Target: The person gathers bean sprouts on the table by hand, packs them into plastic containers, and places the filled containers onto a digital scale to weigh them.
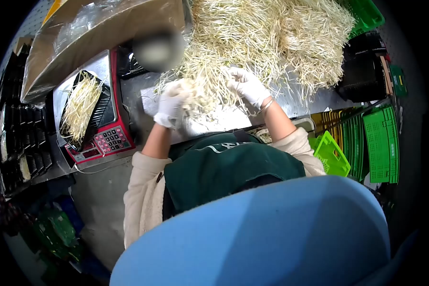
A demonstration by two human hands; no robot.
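Observation:
A large heap of pale bean sprouts (252, 33) covers the far side of the metal table. At its near edge my left hand (170, 104), in a white glove, is closed on some sprouts, its fingertips partly smeared by motion. My right hand (248, 86), gloved too, has its fingers curled into sprouts at the front of the heap. Between both hands lies a loose bunch of sprouts (207, 90). To the left, a black tray (102, 106) filled with sprouts rests tilted on a red scale (112, 140) with a keypad.
A cardboard box (124, 24) with clear plastic inside stands at the back left. Stacked black trays (26, 126) line the left edge. Green crates (381, 143) and a bright green basket (331, 153) are at the right. More black trays (362, 76) stand beside the heap.

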